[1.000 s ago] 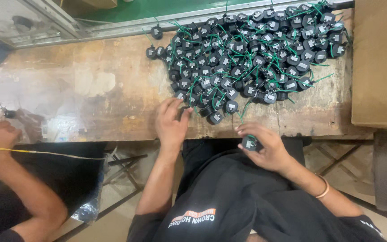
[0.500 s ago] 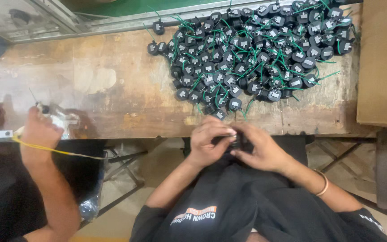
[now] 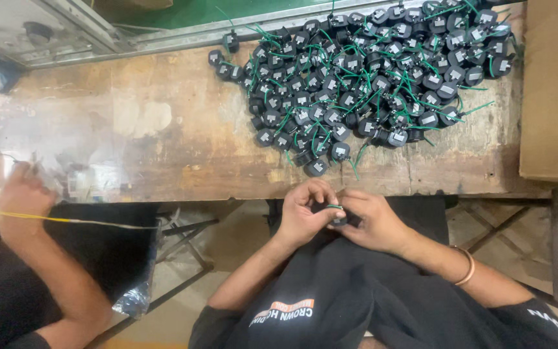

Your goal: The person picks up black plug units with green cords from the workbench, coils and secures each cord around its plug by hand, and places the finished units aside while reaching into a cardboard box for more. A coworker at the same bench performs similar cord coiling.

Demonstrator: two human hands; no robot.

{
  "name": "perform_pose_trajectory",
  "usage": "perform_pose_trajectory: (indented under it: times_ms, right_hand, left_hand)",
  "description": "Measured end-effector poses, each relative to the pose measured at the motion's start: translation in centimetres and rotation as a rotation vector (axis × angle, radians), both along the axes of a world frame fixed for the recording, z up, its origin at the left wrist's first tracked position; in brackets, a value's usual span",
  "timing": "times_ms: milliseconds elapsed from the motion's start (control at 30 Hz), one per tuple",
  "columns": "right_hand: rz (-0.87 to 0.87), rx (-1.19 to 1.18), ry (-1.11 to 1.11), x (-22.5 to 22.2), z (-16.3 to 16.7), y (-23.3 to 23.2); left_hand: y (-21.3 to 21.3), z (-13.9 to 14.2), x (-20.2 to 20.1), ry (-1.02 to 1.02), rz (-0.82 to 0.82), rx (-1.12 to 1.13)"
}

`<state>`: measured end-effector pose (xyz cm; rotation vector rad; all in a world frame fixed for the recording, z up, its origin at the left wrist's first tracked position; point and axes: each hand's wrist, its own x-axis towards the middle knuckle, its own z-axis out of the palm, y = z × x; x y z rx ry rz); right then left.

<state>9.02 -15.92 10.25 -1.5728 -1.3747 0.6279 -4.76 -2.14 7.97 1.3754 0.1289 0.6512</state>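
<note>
- The left hand (image 3: 301, 213) and right hand (image 3: 372, 220) meet just below the table (image 3: 130, 136) edge, lower centre of the frame, over the person's lap; the fingers of both are closed around one small black round component (image 3: 337, 216) with a green wire, mostly hidden by the fingers.
- Judging by its like in the pile, the component is small, light and rigid, a hard plastic shell that should not give under a pinch; the thin green lead looks soft and bendable, the part most likely to snag or kink; best held by the round body, not by the wire.
- The pile of black components (image 3: 369, 71) fills the upper centre and upper right of the table; green wires cross between pieces, so one lifted out may drag its neighbours.
- Open worn wood lies to the left of the pile; a cardboard box (image 3: 553, 90) closes the right edge.
- At the far left another person's hand (image 3: 24, 197) holds a yellow wire (image 3: 66, 220), well apart.
</note>
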Motion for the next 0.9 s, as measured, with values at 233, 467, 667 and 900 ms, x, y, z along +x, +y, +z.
perform_pose_trajectory:
  times_ms: [233,467,667,900]
  right_hand:
    - [0.05,0.104,0.027,0.4,0.5,-0.1]
    - [0.14,0.037,0.165,0.3,-0.9,-0.1]
    - [0.063,0.022,0.201,1.0,-1.3,-0.8]
    - [0.069,0.141,0.072,0.2,-1.8,-0.2]
  left_hand:
    - [5.4,-0.6,-2.9,-0.054,0.297,0.287]
    - [8.7,-2.1,-1.0,0.208,0.537,0.669]
    - [6.1,-2.6,-1.1,-0.132,0.662,0.097]
    - [1.1,0.3,0.7,-0.153,0.166,0.389]
